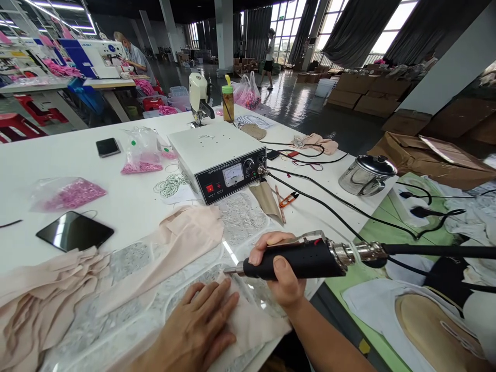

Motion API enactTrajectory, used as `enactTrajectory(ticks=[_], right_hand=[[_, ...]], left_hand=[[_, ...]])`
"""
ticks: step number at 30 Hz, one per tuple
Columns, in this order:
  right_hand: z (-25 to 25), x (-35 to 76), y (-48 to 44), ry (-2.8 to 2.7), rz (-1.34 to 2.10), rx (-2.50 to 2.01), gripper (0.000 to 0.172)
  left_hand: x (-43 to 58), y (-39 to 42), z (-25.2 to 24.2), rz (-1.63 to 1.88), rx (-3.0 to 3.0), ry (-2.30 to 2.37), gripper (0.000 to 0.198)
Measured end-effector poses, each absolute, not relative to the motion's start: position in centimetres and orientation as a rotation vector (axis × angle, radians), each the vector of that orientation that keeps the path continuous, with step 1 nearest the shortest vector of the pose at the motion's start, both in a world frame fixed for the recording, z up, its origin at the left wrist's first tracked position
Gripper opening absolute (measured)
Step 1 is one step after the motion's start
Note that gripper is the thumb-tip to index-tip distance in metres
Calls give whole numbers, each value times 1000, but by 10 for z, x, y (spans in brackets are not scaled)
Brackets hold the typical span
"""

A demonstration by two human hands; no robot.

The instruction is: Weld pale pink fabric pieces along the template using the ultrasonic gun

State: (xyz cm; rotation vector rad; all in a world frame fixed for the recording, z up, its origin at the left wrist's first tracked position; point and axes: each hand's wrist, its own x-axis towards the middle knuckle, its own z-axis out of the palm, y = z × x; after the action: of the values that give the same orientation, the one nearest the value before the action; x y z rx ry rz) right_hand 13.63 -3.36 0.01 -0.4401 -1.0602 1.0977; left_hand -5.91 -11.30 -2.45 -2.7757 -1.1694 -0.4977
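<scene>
My right hand (281, 268) is wrapped round a black handheld welding tool (306, 257) with a metal collar and a black cable running off to the right. Its thin metal tip (229, 269) touches a beige fabric piece (248, 320) at the table's near edge. My left hand (197, 325) lies flat, fingers spread, pressing that fabric down just left of the tip. More beige fabric (182, 232) drapes over clear plastic templates (127, 310), and a pile of it (42, 294) sits at the left.
A white control box (217, 155) with a meter and knobs stands mid-table, cables trailing right. Phones (75, 231) (107, 146), bags of pink pieces (72, 194), scissors (289, 198), a steel pot (366, 175) and a bottle (228, 101) lie about. People work in the background.
</scene>
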Motion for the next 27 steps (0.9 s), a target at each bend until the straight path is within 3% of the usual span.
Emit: enactTrajectory(ticks=[27], right_hand=[[12,156,-50,-1084,1072,-507,18]], left_hand=[[-60,-115,-17,-369,-2837,-1151,47]])
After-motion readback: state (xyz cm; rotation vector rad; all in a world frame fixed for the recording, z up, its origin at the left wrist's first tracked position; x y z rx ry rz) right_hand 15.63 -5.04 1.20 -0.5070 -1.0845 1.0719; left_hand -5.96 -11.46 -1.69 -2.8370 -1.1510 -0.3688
